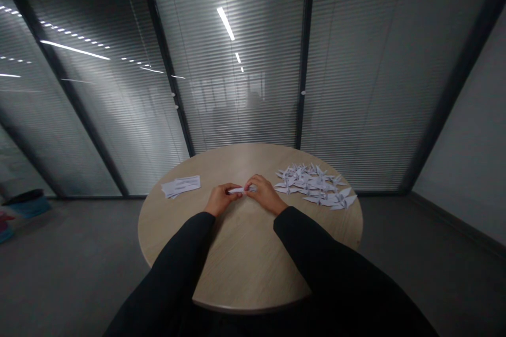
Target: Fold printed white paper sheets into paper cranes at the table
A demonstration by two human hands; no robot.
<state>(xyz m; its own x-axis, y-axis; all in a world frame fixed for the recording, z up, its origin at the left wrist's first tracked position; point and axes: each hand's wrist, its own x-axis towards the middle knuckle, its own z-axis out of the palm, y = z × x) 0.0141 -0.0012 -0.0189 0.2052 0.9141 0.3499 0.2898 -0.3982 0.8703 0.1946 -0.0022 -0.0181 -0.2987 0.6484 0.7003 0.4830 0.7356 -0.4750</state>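
Note:
My left hand (pixel 220 198) and my right hand (pixel 264 194) meet over the middle of a round wooden table (pixel 237 253). Between their pinched fingertips lies a small folded piece of white paper (pixel 241 189), held at both ends. Both arms wear dark sleeves. To the right of my right hand spreads a pile of several folded white paper cranes (pixel 316 184). A small stack of flat white paper sheets (pixel 182 186) lies to the left of my left hand.
Glass partition walls with closed blinds (pixel 245 63) stand behind the table. Grey floor surrounds it. A dark and blue object (pixel 26 202) sits on the floor at the far left.

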